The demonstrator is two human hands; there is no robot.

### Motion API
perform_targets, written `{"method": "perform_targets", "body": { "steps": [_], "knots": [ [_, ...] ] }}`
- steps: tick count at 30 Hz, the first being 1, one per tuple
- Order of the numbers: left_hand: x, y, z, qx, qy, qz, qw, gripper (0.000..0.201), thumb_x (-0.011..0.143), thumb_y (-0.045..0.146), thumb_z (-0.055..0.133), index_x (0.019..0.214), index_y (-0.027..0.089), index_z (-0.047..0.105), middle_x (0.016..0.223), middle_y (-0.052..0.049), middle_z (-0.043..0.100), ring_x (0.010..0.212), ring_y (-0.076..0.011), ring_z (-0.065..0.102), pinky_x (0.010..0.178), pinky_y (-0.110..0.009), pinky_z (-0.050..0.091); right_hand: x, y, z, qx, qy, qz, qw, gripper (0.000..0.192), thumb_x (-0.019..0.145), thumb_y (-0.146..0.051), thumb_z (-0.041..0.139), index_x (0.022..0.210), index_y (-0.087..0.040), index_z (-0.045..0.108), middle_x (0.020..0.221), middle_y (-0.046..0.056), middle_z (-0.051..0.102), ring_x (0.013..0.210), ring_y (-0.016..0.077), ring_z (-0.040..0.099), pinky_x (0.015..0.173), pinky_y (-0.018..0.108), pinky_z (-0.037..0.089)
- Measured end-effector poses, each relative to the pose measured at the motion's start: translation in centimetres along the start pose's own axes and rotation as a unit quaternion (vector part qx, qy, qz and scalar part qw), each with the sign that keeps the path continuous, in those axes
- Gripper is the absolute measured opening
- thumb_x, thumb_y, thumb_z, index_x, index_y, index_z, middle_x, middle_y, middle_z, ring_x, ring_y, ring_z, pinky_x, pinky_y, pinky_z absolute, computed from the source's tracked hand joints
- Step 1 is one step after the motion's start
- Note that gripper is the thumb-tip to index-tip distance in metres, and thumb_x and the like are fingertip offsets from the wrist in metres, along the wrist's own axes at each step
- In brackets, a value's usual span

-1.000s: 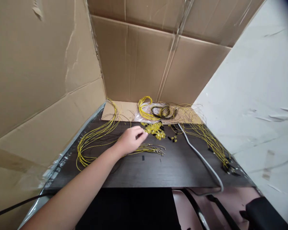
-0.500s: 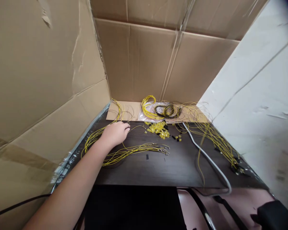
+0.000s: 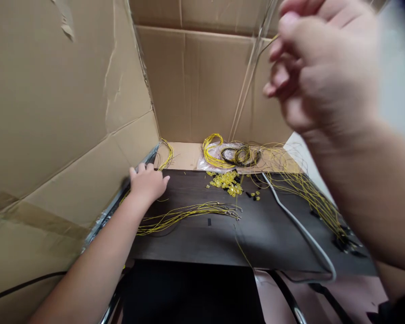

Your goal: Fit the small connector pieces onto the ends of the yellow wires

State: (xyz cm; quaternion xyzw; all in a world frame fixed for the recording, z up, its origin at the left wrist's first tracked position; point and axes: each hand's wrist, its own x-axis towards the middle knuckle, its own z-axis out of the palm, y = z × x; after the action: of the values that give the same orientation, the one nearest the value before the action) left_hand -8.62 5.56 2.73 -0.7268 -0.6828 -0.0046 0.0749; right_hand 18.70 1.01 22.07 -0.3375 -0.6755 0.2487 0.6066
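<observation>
My right hand (image 3: 330, 67) is raised high and close at the upper right, slightly blurred. Its thumb and fingers pinch a thin yellow wire (image 3: 269, 43), which trails down toward the table. On the left, my left hand (image 3: 147, 183) lies palm down with its fingers spread, over the left part of a bundle of yellow wires (image 3: 189, 213). That bundle's free ends, with small metal tips, point right across the dark table (image 3: 189, 247). Behind them sits a pile of small yellow pieces (image 3: 224, 180), with black ones among them.
Coiled yellow wire (image 3: 209, 150) and a dark coil (image 3: 245, 156) lie on a cardboard strip at the back. More wires (image 3: 319, 204) with black ends spread along the right. A grey cable (image 3: 290, 218) crosses the table. Cardboard walls (image 3: 202, 81) stand at the left and back.
My right hand has come into view at the upper right with a yellow wire. My left hand has shifted left, and its fingers have spread.
</observation>
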Motion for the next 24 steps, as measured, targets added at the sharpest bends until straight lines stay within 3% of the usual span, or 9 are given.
{"method": "perform_targets", "body": {
  "steps": [2,4,6,8,12,15,18,22,24],
  "knots": [
    [-0.4,0.8,-1.4,-0.04,0.05,0.022,0.998,0.044,0.096,0.049,0.041,0.109,0.02,0.072,0.13,-0.017,0.056,0.125,-0.0393,0.043,0.104,-0.058,0.033,-0.1,0.8,1.6,0.041,0.017,-0.005,0.999,0.009,0.093,-0.013,0.05,0.097,-0.019,0.056,0.067,-0.01,0.06,0.046,0.0016,0.047,0.048,0.023,0.034],
    [-1.1,2.3,-3.0,-0.22,0.121,0.112,0.961,0.047,0.097,0.054,0.037,0.105,0.023,0.072,0.118,-0.012,0.06,0.112,-0.031,0.052,0.099,-0.048,0.04,-0.7,1.8,3.5,0.079,-0.001,0.018,0.997,0.008,0.092,-0.013,0.052,0.095,-0.019,0.055,0.064,-0.01,0.06,0.042,0.0019,0.044,0.045,0.02,0.035],
    [-2.0,4.1,-4.5,-0.454,0.081,0.233,0.856,0.058,0.099,0.059,0.027,0.114,0.021,0.068,0.096,-0.009,0.06,0.084,-0.0194,0.057,0.083,-0.036,0.047,-1.2,2.8,5.2,0.094,-0.023,0.044,0.994,0.005,0.092,-0.014,0.056,0.095,-0.019,0.055,0.066,-0.008,0.061,0.042,0.0023,0.044,0.045,0.018,0.037],
    [-2.7,5.7,-5.8,-0.625,0.022,0.274,0.731,0.071,0.098,0.066,0.015,0.114,0.018,0.066,0.078,-0.004,0.053,0.061,-0.013,0.047,0.06,-0.028,0.043,-1.6,3.5,6.5,0.101,-0.039,0.054,0.993,0.005,0.092,-0.018,0.059,0.094,-0.018,0.055,0.068,-0.005,0.062,0.045,0.0034,0.045,0.046,0.018,0.039],
    [-3.0,7.5,-7.1,-0.722,0.032,0.242,0.647,0.048,0.097,0.057,0.044,0.081,0.016,0.064,0.057,0.002,0.038,0.051,-0.0089,0.037,0.048,-0.023,0.027,-2.4,5.2,7.6,0.126,-0.037,0.086,0.988,0.022,0.092,-0.04,0.062,0.097,-0.02,0.055,0.079,-0.002,0.061,0.066,0.0072,0.057,0.059,0.02,0.044],
    [-2.2,7.7,-7.6,-0.784,0.048,0.21,0.583,0.043,0.098,0.05,0.045,0.071,0.017,0.053,0.051,0.005,0.029,0.042,-0.0067,0.027,0.043,-0.022,0.022,-4.3,6.8,8.0,0.183,-0.042,0.146,0.971,0.043,0.088,-0.062,0.058,0.101,-0.022,0.056,0.088,0.002,0.063,0.079,0.0118,0.06,0.069,0.025,0.048],
    [-1.0,7.2,-7.8,-0.813,0.067,0.159,0.556,0.041,0.098,0.051,0.043,0.072,0.019,0.047,0.05,0.008,0.024,0.037,-0.0057,0.019,0.038,-0.021,0.017,-7.7,8.1,8.3,0.264,-0.145,0.24,0.923,0.059,0.089,-0.074,0.042,0.105,-0.021,0.059,0.097,0.007,0.067,0.088,0.0162,0.062,0.079,0.031,0.05],
    [0.5,6.4,-7.4,-0.823,0.081,0.11,0.551,0.039,0.097,0.052,0.043,0.073,0.021,0.043,0.05,0.009,0.02,0.036,-0.0058,0.015,0.036,-0.021,0.015,-12.3,9.0,8.1,0.318,-0.196,0.327,0.868,0.049,0.088,-0.058,0.061,0.121,-0.023,0.057,0.114,0.008,0.066,0.094,0.0165,0.064,0.09,0.034,0.049],
    [1.2,6.0,-6.8,-0.816,0.077,0.089,0.567,0.04,0.097,0.053,0.042,0.072,0.021,0.04,0.051,0.009,0.021,0.036,-0.0059,0.016,0.037,-0.021,0.015,-13.9,9.2,7.5,0.32,-0.227,0.356,0.848,0.043,0.089,-0.051,0.064,0.117,-0.019,0.06,0.105,0.008,0.068,0.083,0.0143,0.065,0.085,0.032,0.05]
  ]
}}
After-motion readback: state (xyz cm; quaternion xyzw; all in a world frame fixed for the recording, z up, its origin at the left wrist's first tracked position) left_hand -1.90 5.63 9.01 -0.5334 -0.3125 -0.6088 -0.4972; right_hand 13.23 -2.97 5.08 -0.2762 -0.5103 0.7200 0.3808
